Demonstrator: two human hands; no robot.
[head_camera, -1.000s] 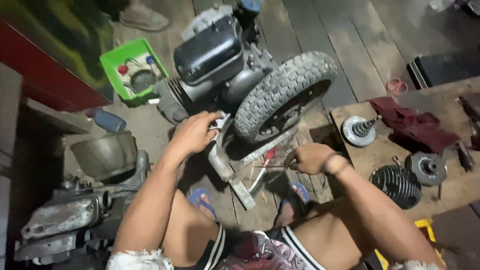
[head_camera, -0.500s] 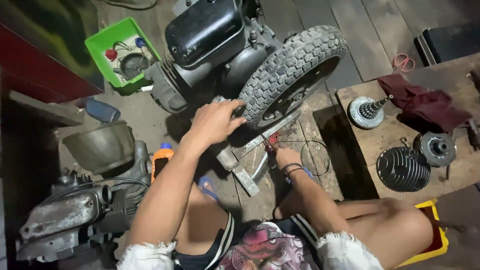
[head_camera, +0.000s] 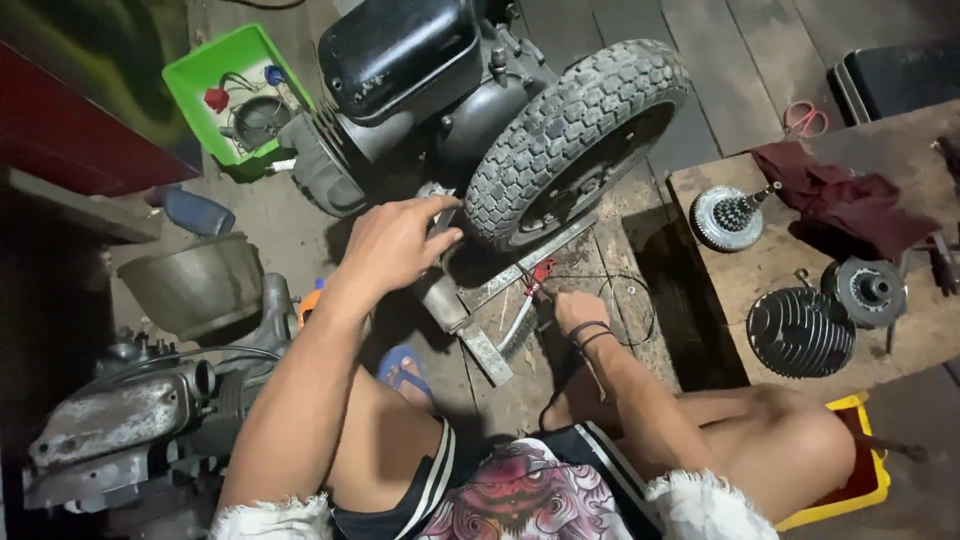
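Left hand (head_camera: 395, 243) lies palm-down, fingers curled over a grey metal part (head_camera: 440, 290) of the engine assembly (head_camera: 400, 60), at the near side of the knobby tyre (head_camera: 570, 135). It grips or braces that part; which one cannot be told from above. Right hand (head_camera: 578, 308) is low near the floorboards (head_camera: 740, 60), closed on what appears to be a red-handled tool (head_camera: 533, 285), though the fingers are largely hidden and the hold is not certain. The tool's tip points toward the flat metal bracket (head_camera: 520, 270) beneath the tyre. A thin wire loop (head_camera: 625, 300) lies on the boards just beside the right wrist.

Further out: a green tray (head_camera: 205, 75) of small parts sits beyond the engine to the left; a metal bowl (head_camera: 190, 285) and a second, corroded engine (head_camera: 120, 420) lie at the left. On the wooden bench (head_camera: 700, 190) at right stand a finned cylinder (head_camera: 800, 332) near its front edge, a clutch gear (head_camera: 727, 217) toward its left edge, and a dark red rag (head_camera: 850, 200).

Risk, as judged: the tool may slip off the bracket and strike the left fingers, which sit close to the work. The loose wire could snag the wrist.
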